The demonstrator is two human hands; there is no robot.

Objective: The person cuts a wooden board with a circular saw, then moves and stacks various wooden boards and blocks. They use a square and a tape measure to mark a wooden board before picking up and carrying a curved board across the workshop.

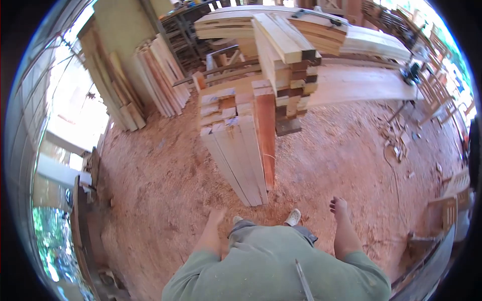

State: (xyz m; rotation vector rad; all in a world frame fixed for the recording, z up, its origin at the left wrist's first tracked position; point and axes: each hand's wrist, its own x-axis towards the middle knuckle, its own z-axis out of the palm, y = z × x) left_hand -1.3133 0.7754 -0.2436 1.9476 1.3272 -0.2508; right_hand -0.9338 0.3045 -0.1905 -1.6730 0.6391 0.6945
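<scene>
My left hand (217, 215) hangs low in front of me, near the lower end of a stack of pale planks (236, 155). It is blurred against the sawdust, and its fingers do not show clearly. Out to the right, my right hand (339, 204) is held over the floor, loosely bent with fingers apart and nothing visible in it. A reddish board (265, 135) runs along the right side of the plank stack. Behind it rises a second pile of thick timber beams (286, 45). A pencil-like stick (304, 281) lies against my green shirt.
Sawdust covers the floor (160, 200). Boards (158, 75) lean on the wall at the back left. A wide slab (361, 83) lies behind the beams, with a dark power tool (411, 74) at its right end. Wood scraps (396, 140) and a cable lie to the right.
</scene>
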